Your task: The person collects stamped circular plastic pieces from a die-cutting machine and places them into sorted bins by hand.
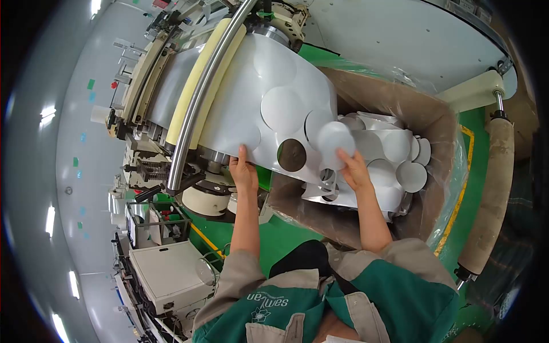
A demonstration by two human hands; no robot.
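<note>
Grip: right hand (354, 170) on round white disc (335, 138)

sheet (251, 108): plain white, marked with round cut outlines and one dark round hole
disc (336, 139): white, unpatterned
roller pad (197, 80): pale yellow
bar (203, 97): shiny silver
box (400, 108): brown cardboard, lined with clear film
floor (286, 234): bright green with a yellow line
jacket (372, 291): green and beige, white lettering
side roll (492, 194): tan
</note>
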